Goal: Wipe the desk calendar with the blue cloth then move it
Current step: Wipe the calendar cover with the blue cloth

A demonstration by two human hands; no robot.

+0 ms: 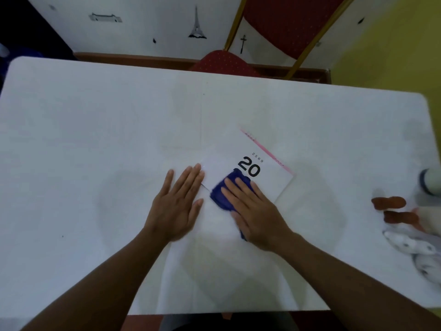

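The white desk calendar (241, 149) lies flat near the middle of the white table (95, 139), turned at an angle, with a pink strip on its far right edge and a black "20" printed on it. A blue cloth (223, 194) rests on the calendar's near part, covering the lower digits. My right hand (255, 211) presses flat on the cloth, fingers spread and pointing up-left. My left hand (177, 206) lies flat with its fingertips on the calendar's left corner, holding nothing.
At the table's right edge lie two orange-brown pieces (389, 203), a grey-and-white soft toy (412, 247) and a white cylinder (429, 181). A red chair (286, 22) with a gold frame stands behind the far edge.
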